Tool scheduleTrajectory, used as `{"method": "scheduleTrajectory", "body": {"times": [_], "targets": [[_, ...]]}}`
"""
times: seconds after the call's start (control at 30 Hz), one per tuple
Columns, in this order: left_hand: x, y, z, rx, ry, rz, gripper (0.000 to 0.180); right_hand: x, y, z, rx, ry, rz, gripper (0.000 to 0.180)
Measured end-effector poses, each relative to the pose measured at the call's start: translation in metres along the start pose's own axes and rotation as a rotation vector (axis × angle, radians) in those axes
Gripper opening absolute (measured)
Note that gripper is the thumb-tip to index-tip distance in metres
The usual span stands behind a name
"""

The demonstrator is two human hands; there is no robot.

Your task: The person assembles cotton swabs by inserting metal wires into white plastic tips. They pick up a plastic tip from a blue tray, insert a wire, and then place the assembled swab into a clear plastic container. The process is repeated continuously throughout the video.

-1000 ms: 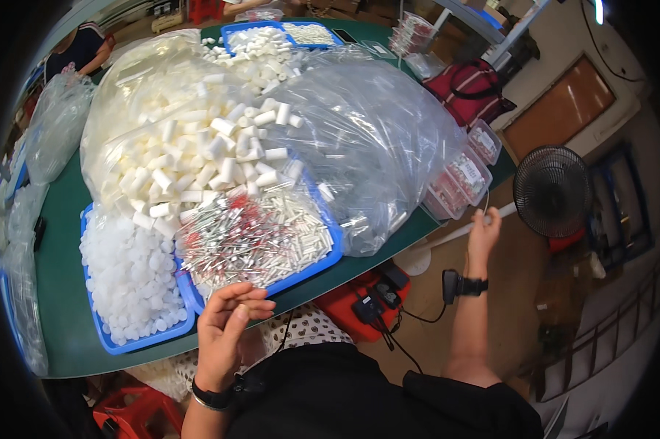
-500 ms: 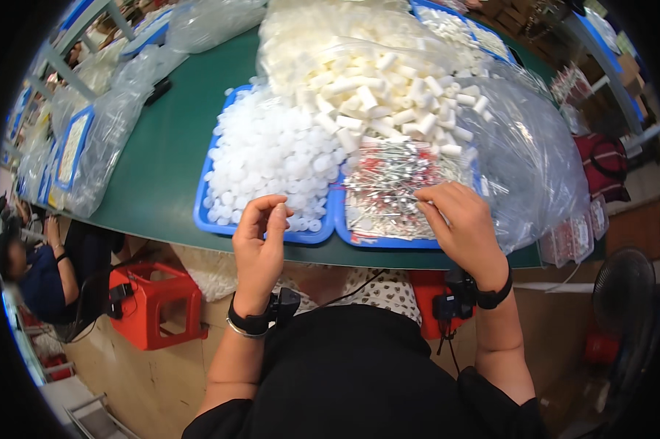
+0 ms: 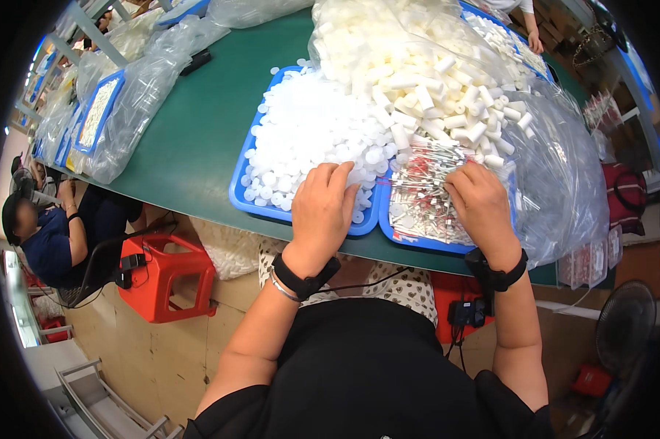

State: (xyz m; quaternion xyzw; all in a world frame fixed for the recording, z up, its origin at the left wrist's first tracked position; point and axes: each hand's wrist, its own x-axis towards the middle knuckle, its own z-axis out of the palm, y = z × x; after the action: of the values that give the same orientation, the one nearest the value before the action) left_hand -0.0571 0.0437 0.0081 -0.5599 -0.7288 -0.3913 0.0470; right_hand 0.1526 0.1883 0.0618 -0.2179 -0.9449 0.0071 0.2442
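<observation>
Left hand (image 3: 322,212), centre: reposing at white discs (image 3: 311,124) lying in a blue tray (image 3: 262,210); fingers curling, hold indeterminable. Right hand (image 3: 483,208), right of centre: bending its fingers at red-and-silver pins (image 3: 426,162), hold indeterminable. White cylinders (image 3: 421,84): heaping, upper right.

Black short-sleeved top (image 3: 388,366), black wristbands (image 3: 502,276), silver bracelet (image 3: 281,289)

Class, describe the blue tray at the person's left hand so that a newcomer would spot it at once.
Find the big green table and follow its near edge to the left hand. Partly under that hand sits the left blue tray. Its heap of small, round, whitish discs sets it apart from the right blue tray beside it, which holds thin silver-and-red pieces.
</observation>
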Motion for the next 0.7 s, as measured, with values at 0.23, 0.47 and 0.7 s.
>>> {"method": "scheduleTrajectory", "body": {"times": [0.23,0.47,0.7], "targets": [[0.008,0.003,0.007,0.118,-0.017,0.041,0.021,-0.009,0.010,-0.005,0.168,0.061,0.160,0.010],[0.017,0.014,0.004,-0.001,0.079,0.121,0.022,-0.018,0.028,-0.016,0.528,0.330,0.458,0.008],[0.010,0.005,0.013,-0.348,-0.023,-0.155,0.021,-0.040,0.014,-0.032,1.225,0.495,0.751,0.010]]}}
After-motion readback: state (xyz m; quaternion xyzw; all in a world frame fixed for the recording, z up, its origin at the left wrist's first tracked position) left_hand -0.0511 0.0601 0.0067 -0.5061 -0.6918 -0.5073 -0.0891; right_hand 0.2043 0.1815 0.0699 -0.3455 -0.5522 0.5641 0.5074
